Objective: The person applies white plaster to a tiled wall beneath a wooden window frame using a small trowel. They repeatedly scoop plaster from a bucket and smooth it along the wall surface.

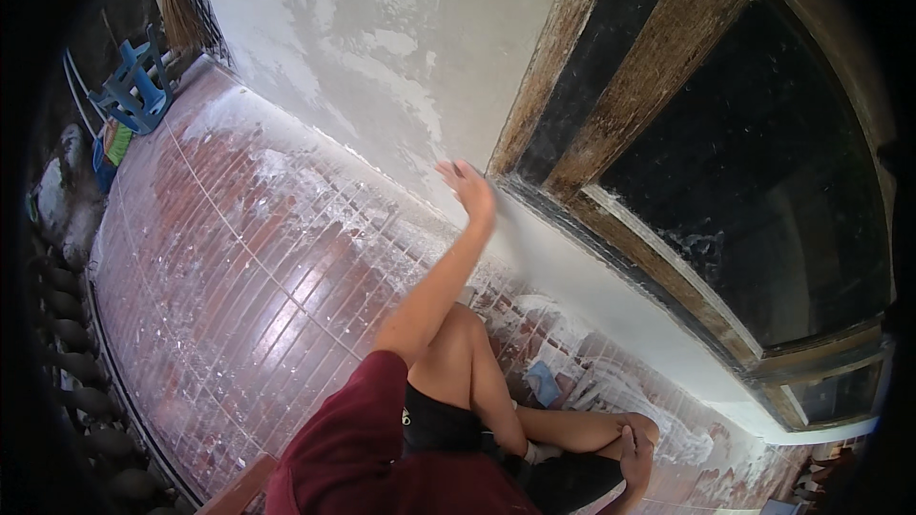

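My left hand (469, 193) reaches forward to the lower part of a patchy grey and white plastered wall (382, 67), close to the corner of a weathered wooden window frame (611, 100). Its fingers are stretched out, at or very near the plaster, and I see nothing held in them. My right hand (634, 456) rests on my bent right knee, fingers laid over it and holding nothing visible. On the dusty floor beside my legs lies a small light-blue piece (542, 383), too unclear to name.
Red-brown floor tiles (258, 296) carry white dust and flakes, thickest along the wall. Dark glass panes (754, 172) fill the window frame. At the far left are a blue plastic stool (143, 95), a green-bristled brush (117, 141) and a straw broom (178, 14). A dark baluster row (81, 372) borders the left.
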Tool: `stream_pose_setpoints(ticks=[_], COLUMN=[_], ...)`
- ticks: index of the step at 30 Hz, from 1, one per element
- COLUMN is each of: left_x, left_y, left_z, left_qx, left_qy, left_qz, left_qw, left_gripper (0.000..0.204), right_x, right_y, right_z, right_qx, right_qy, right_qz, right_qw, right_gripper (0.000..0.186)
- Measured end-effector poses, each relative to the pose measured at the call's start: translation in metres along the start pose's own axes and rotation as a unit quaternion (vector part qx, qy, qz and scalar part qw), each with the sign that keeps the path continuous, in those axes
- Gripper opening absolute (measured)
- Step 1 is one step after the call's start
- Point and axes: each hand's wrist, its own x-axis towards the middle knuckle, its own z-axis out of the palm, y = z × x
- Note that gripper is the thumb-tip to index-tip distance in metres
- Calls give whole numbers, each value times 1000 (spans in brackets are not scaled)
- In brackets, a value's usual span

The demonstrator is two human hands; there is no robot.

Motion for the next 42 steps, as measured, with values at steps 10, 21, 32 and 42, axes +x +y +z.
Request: stream_pose_setpoints(ticks=[10,21,32,42], left_x=[142,34,-2,-33], left_y=[-83,48,-47,28], left_z=[-67,-15,-55,7], left_qx=[-38,10,109,-60], left_qy=[-11,2,-121,-42], left_qz=[-40,230,119,-36], left_qw=[998,973,980,997], left_gripper=[71,63,65,68], right_x=[-12,13,9,22], right_y=[25,-3,1,-8], right_z=[-3,11,24,21], right_qx=[5,16,23,31], right_qy=[48,-9,-20,-27], right_qz=[65,24,30,-1], right_qw=[997,1000,999,999], right_gripper=[46,44,42,42])
